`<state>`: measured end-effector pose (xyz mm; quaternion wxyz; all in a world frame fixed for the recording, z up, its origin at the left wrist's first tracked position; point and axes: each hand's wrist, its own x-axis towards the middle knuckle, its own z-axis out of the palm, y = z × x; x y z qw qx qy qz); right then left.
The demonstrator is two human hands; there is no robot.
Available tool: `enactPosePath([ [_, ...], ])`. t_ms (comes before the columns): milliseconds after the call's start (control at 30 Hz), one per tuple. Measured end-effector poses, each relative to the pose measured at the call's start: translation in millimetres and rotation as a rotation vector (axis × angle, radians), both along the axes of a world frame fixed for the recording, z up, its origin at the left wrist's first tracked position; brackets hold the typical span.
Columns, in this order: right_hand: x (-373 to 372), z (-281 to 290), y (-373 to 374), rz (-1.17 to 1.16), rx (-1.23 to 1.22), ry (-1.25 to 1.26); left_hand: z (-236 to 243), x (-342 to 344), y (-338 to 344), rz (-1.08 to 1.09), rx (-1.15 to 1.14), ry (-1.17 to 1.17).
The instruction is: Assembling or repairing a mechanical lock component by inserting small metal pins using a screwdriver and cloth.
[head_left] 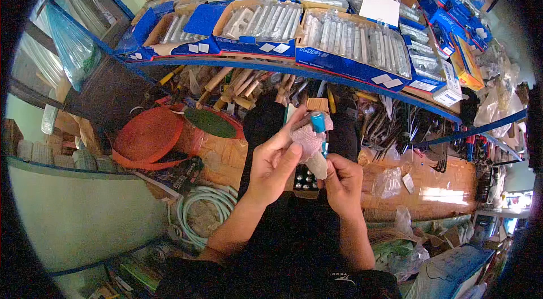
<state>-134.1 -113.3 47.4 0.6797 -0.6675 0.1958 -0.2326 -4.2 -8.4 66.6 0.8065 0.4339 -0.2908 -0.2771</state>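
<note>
My left hand grips a pinkish-grey cloth wrapped partly around a teal cylindrical object. My right hand is closed at the lower end, pinching the cloth's greyish tail or the object within it; the fingertips are partly hidden. Just behind both hands, low between my dark-clothed legs, is a dark tray with several round silver-topped items. A small wooden piece shows beyond the cloth.
Blue boxes of bagged metal parts line a shelf ahead, with wooden-handled tools beneath. An orange-red coil and pale hose lie at left on wooden flooring. Plastic bags and cartons sit at right.
</note>
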Motion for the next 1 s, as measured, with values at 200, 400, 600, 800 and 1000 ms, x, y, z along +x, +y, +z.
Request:
enactPosePath([
  [200,-4,-1,8,0.119,0.081,-0.03,-6,4,9,0.041,0.048,0.004],
  [400,-4,-8,11,0.372,0.498,-0.092,2,6,8,0.078,-0.036,0.106],
  [600,-7,-15,6,0.528,0.715,-0.096,-6,15,19,-0.159,0.026,0.173],
  [800,9,0,22,0.22,0.63,-0.066,-17,12,14,0.002,-0.015,0.095],
  [1000,7,0,20,-0.033,0.069,-0.022,-17,10,11,0.044,0.07,0.067],
])
